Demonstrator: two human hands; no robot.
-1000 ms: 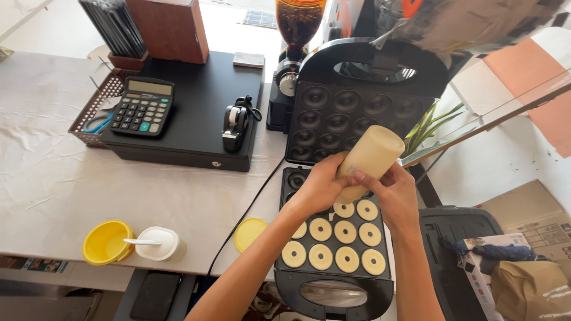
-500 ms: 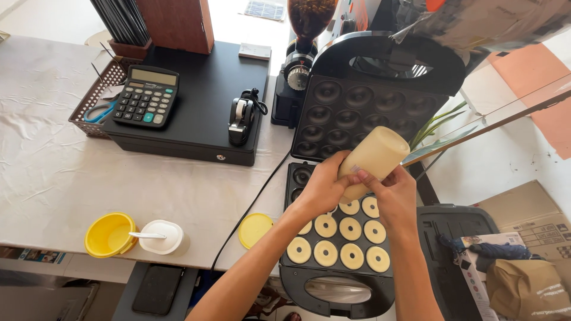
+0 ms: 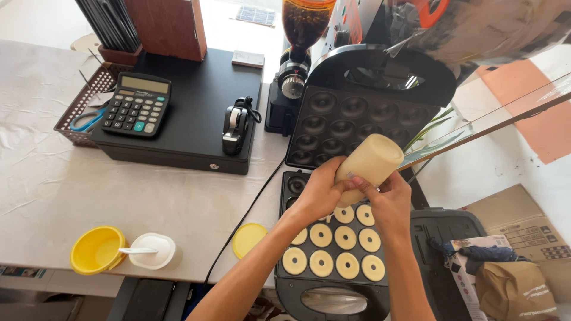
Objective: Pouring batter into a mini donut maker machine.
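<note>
Both of my hands grip a cream-coloured squeeze bottle [image 3: 373,161], tilted nozzle-down over the lower plate of an open black mini-doughnut maker [image 3: 297,185]. My left hand [image 3: 320,193] wraps the bottle's lower left side; my right hand [image 3: 389,199] holds it from the right. Several ring moulds [image 3: 335,249] in the lower plate are filled with pale batter. The moulds at the plate's top left look empty. The raised lid [image 3: 351,128] shows empty moulds.
A yellow lid [image 3: 248,239], a yellow bowl [image 3: 95,249] and a white cup with a spoon [image 3: 153,251] sit on the table's near edge. A black cash drawer [image 3: 196,113] carries a calculator [image 3: 137,105] and tape dispenser [image 3: 236,125]. Cardboard boxes [image 3: 523,229] lie on the floor at the right.
The view has shifted slightly, and my hands with the bottle stay over the upper rows of the lower plate. No clear change in the filled moulds.
</note>
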